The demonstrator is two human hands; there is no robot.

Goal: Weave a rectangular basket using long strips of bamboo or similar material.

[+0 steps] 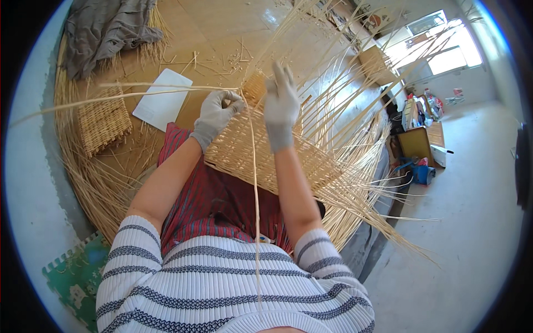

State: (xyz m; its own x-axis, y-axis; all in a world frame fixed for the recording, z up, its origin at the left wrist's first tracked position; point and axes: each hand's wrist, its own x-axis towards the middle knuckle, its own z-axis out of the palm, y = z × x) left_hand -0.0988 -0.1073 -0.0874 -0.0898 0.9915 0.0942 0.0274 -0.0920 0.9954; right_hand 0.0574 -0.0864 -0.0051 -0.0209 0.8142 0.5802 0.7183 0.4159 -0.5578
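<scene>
A partly woven wicker basket lies across my lap, on dark red striped cloth, with long loose strands spreading from its far and right sides. My left hand, in a pale work glove, pinches a wicker strand at the basket's upper left corner. From that corner one long strand hangs down toward my chest, and others stick out to the left. Over the weave, just right of the corner, is my right hand, also gloved. Its fingers stretch upward, slightly blurred, and no strand shows clearly in them.
At left are a small woven wicker panel, a white sheet and bundled strands. Grey cloth covers strands at the far left. Cut bits litter the brown floor ahead. A blue container stands at right.
</scene>
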